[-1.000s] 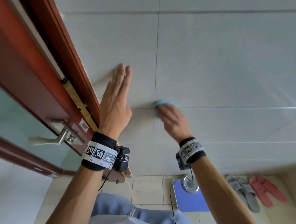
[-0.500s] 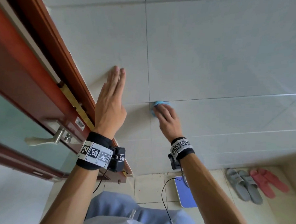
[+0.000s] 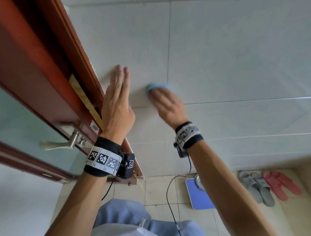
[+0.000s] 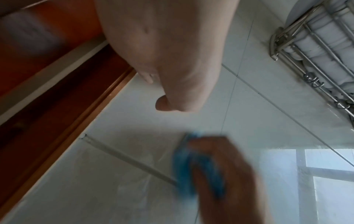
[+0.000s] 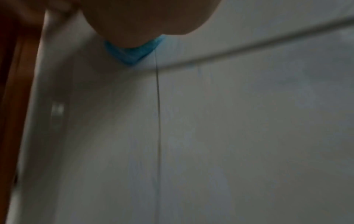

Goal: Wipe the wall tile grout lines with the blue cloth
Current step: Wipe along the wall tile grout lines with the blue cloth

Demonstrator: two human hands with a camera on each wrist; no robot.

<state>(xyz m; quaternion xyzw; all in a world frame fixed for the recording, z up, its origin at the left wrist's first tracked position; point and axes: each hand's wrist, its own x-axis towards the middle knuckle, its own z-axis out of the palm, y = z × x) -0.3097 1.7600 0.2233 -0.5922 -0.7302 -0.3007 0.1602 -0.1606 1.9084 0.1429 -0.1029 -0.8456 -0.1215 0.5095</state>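
Observation:
My right hand (image 3: 166,105) presses a bunched blue cloth (image 3: 155,87) against the white wall tiles, fingers curled over it and motion-blurred. The cloth sits just left of the vertical grout line (image 3: 168,47), where it meets the horizontal grout line (image 3: 248,99). In the left wrist view the blue cloth (image 4: 182,166) covers the end of a grout line (image 4: 130,157) under my right hand (image 4: 228,174). The right wrist view shows a corner of the cloth (image 5: 130,53) beside the vertical grout line (image 5: 158,121). My left hand (image 3: 118,99) lies flat on the tile, fingers straight, holding nothing.
A red-brown door frame (image 3: 68,53) and a door with a metal handle (image 3: 62,142) stand close on the left. On the floor below are a blue scale (image 3: 198,195), grey slippers (image 3: 256,188) and pink slippers (image 3: 281,185). A metal towel rack (image 4: 316,53) hangs higher on the wall.
My right hand has slid the cloth leftward across the vertical grout line, toward the left hand. The left hand stays flat on the tile. The view has shifted slightly.

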